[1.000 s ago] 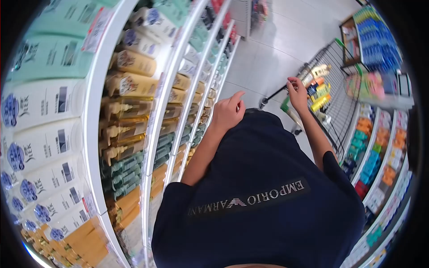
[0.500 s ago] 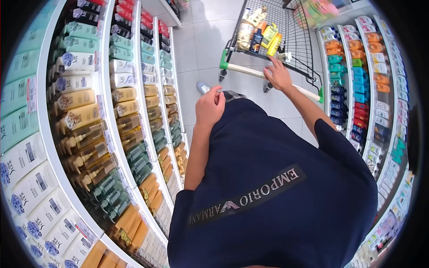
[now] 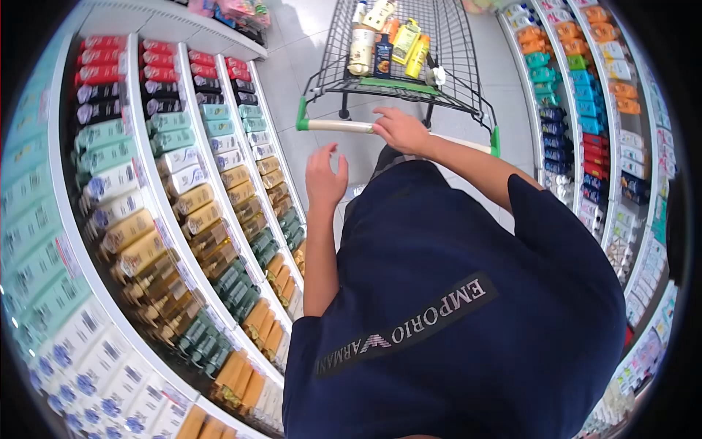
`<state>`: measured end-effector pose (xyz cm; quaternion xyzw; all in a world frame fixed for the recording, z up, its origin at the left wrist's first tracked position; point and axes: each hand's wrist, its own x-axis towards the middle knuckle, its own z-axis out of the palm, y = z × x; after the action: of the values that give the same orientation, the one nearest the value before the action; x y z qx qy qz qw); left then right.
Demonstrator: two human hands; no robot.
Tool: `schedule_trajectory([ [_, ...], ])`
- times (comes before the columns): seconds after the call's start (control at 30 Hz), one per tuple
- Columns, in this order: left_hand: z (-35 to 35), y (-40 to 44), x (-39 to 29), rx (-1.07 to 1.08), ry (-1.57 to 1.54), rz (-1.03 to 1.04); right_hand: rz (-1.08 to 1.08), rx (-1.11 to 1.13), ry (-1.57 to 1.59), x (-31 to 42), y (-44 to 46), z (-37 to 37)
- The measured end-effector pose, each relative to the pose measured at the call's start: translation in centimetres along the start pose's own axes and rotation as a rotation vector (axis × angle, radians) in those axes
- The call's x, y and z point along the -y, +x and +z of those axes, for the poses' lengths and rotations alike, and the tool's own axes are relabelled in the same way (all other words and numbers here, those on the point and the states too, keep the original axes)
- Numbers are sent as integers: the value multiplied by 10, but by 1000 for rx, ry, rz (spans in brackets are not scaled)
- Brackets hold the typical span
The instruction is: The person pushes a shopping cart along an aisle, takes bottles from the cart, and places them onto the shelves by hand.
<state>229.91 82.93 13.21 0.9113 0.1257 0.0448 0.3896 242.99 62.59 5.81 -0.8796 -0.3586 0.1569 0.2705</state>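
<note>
Across the middle of the cart handle [image 3: 340, 126] lies my right hand [image 3: 402, 132], its fingers bent over the pale bar. My left hand [image 3: 326, 175] is raised just below the handle's left part, apart from it, thumb and fingers spread and nothing in it. The wire shopping cart [image 3: 446, 44] stands ahead, holding several products, among them a cream bottle [image 3: 360, 50], a dark blue bottle [image 3: 382, 56], a yellow bottle [image 3: 406, 41] and a slimmer yellow one [image 3: 417, 57].
Tall shelves of bottles in red, mint, white, yellow and green run along the left [image 3: 131, 175]. More shelves with colourful bottles stand on the right [image 3: 592, 139]. Tiled floor [image 3: 285, 66] shows between them, with colourful packages [image 3: 238, 11] at the upper left.
The view has turned, bringing the cart to the top centre. My right hand has come onto the handle. My left hand's fingers have opened from their pinched pose.
</note>
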Motion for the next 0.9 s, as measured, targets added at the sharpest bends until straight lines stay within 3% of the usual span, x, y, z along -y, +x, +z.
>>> schedule_trajectory([
  [0.1,19,57,-10,-109,143,174,-42,72,20,-7,7,-17],
  [0.17,35,87,-7,-110,141,113,-17,520,160,-2,9,-58],
  [0.2,49,100,1,-80,33,-45,-145,417,306,-16,8,-68],
  [0.23,58,111,0,-52,36,-62,-126,430,329,-29,13,-81],
  [0.3,75,131,-9,199,429,-512,15,396,613,-66,33,-109],
  [0.37,89,128,-6,223,630,-529,179,10,456,-117,57,-113],
  [0.43,95,119,12,-17,603,-336,395,-133,202,-195,84,-87],
  [0.5,97,117,10,-10,450,-464,447,-17,-162,-306,100,-16],
  [0.57,104,114,5,28,521,-553,568,393,-139,-348,114,-8],
  [0.6,110,107,10,-2,567,-458,561,523,-188,-386,110,25],
  [0.63,102,110,20,-44,640,-356,445,521,-157,-404,113,41],
  [0.7,96,124,-5,-52,506,-437,696,591,-76,-390,126,30],
  [0.73,99,119,5,-104,566,-333,688,615,-88,-389,122,34],
  [0.8,100,120,0,-98,499,-423,873,538,-164,-399,121,37],
  [0.9,101,121,-5,-96,464,-510,945,557,-105,-411,124,42],
])
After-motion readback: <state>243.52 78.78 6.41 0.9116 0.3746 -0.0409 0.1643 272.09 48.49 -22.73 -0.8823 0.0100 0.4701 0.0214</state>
